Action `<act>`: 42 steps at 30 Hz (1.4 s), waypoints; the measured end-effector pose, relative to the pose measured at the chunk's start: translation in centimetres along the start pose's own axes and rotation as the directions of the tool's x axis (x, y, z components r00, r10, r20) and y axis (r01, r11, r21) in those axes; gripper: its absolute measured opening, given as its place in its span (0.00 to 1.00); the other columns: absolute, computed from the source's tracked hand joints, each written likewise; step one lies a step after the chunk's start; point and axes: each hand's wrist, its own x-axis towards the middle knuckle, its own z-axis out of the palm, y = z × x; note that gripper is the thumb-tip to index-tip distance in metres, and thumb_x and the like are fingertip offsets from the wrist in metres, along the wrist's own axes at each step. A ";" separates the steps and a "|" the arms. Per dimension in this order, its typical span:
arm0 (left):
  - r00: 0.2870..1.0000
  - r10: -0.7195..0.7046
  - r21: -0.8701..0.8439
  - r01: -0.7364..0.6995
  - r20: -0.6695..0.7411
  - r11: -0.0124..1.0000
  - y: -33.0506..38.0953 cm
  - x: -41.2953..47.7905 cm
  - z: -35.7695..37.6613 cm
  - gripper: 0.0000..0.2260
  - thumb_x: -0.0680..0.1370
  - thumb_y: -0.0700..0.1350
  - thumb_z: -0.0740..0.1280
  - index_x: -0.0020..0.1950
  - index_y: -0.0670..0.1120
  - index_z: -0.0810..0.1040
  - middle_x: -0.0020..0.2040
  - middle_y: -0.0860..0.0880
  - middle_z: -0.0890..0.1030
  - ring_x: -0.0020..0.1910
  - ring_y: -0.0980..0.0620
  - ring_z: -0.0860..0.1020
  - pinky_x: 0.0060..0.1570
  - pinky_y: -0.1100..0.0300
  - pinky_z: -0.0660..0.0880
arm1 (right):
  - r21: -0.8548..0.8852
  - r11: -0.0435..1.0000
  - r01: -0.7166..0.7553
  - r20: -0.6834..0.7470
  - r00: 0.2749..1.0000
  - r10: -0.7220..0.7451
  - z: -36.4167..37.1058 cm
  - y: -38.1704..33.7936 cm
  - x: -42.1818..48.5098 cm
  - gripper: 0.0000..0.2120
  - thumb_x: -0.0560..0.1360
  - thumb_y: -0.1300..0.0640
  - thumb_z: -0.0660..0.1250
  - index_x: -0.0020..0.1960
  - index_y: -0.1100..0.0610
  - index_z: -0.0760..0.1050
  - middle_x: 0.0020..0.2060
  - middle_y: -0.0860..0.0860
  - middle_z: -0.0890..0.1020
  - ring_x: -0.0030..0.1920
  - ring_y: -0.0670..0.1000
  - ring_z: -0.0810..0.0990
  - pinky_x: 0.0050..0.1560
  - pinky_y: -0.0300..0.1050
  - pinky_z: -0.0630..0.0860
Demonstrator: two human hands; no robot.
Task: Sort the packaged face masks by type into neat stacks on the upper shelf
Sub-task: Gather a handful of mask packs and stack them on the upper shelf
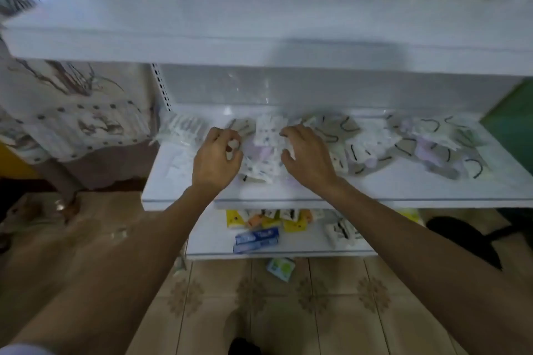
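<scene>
Now | left hand (217, 158) grip pinches mask pack (235, 142) | right hand (305, 155) curled over mask pile (268, 132), hold unclear

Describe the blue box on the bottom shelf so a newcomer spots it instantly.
Find the white shelf unit and drop to its lowest shelf, just above the tiled floor. At that shelf's front edge, left of middle, lies the blue box, in front of the yellow packs and an orange pack. It is the only long blue item there, with white lettering.
</scene>
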 end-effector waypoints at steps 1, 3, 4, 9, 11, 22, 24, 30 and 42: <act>0.997 -0.075 -0.013 0.075 0.026 0.997 -1.1 -0.6 1.0 0.13 0.72 0.42 0.64 0.54 0.40 0.78 0.54 0.41 0.76 0.43 0.43 0.79 0.43 0.53 0.76 | -0.015 0.996 -0.083 0.104 0.991 0.084 1.2 1.1 -0.9 0.16 0.71 0.64 0.66 0.58 0.64 0.74 0.53 0.60 0.78 0.54 0.61 0.76 0.51 0.54 0.74; 0.973 -0.215 -0.010 0.217 0.084 0.976 -3.4 -1.9 2.7 0.12 0.74 0.39 0.66 0.56 0.41 0.78 0.56 0.41 0.75 0.47 0.43 0.79 0.47 0.56 0.74 | -0.060 0.974 -0.217 0.259 0.939 0.225 3.3 2.8 -2.1 0.20 0.75 0.60 0.65 0.65 0.63 0.70 0.60 0.60 0.75 0.61 0.60 0.72 0.58 0.52 0.70; 0.957 -0.266 0.001 0.268 0.112 0.963 -4.6 -2.4 3.3 0.12 0.74 0.39 0.67 0.57 0.42 0.77 0.56 0.41 0.75 0.49 0.43 0.78 0.48 0.56 0.73 | -0.094 0.964 -0.248 0.320 0.910 0.265 4.3 3.3 -2.3 0.22 0.76 0.57 0.64 0.68 0.62 0.68 0.63 0.59 0.73 0.63 0.59 0.70 0.60 0.51 0.68; 0.837 -0.516 0.077 0.511 0.180 0.856 -10.4 -4.0 3.5 0.15 0.75 0.41 0.67 0.61 0.43 0.76 0.59 0.39 0.74 0.56 0.41 0.76 0.54 0.53 0.72 | -0.197 0.954 -0.225 0.521 0.801 0.296 8.9 3.5 -1.7 0.25 0.77 0.53 0.63 0.71 0.60 0.62 0.69 0.57 0.67 0.67 0.57 0.66 0.63 0.50 0.66; 0.777 -0.602 0.099 0.594 0.185 0.798 -12.4 -4.1 2.9 0.17 0.76 0.43 0.67 0.64 0.43 0.73 0.61 0.39 0.74 0.57 0.42 0.75 0.56 0.52 0.72 | -0.197 0.959 -0.205 0.549 0.787 0.281 10.8 2.7 -0.7 0.26 0.77 0.52 0.63 0.71 0.60 0.62 0.69 0.57 0.67 0.67 0.58 0.66 0.63 0.50 0.66; 0.584 -0.762 -0.145 0.810 0.280 0.568 -17.6 -3.6 2.0 0.19 0.78 0.44 0.64 0.68 0.42 0.69 0.64 0.43 0.75 0.61 0.43 0.74 0.59 0.52 0.71 | -0.198 0.892 0.406 0.674 0.718 -0.177 21.9 -4.4 5.2 0.37 0.73 0.60 0.66 0.76 0.58 0.50 0.75 0.59 0.54 0.74 0.56 0.55 0.71 0.56 0.53; 0.558 -0.777 -0.193 0.830 0.291 0.524 -17.9 -3.5 2.2 0.19 0.78 0.44 0.65 0.67 0.42 0.69 0.62 0.43 0.76 0.60 0.42 0.75 0.60 0.49 0.73 | -0.210 0.854 0.476 0.707 0.677 -0.203 23.1 -4.9 6.3 0.33 0.77 0.61 0.61 0.76 0.57 0.50 0.74 0.60 0.55 0.74 0.57 0.56 0.70 0.59 0.54; 0.371 -0.848 -0.523 0.842 0.378 0.135 -17.5 -1.7 2.1 0.15 0.80 0.47 0.62 0.60 0.38 0.71 0.46 0.44 0.77 0.48 0.46 0.78 0.51 0.54 0.76 | -0.047 0.915 0.401 0.664 0.696 -0.271 22.2 -6.1 7.5 0.17 0.77 0.67 0.56 0.65 0.61 0.69 0.54 0.60 0.79 0.53 0.61 0.78 0.48 0.52 0.71; 0.261 -0.858 -0.517 0.856 0.442 -0.007 -16.5 1.9 4.4 0.09 0.75 0.45 0.69 0.43 0.41 0.74 0.32 0.46 0.71 0.28 0.53 0.67 0.25 0.65 0.64 | 0.125 0.988 -0.088 0.539 0.842 0.007 20.2 -2.4 5.3 0.18 0.69 0.72 0.60 0.59 0.66 0.72 0.61 0.61 0.72 0.63 0.60 0.69 0.59 0.51 0.70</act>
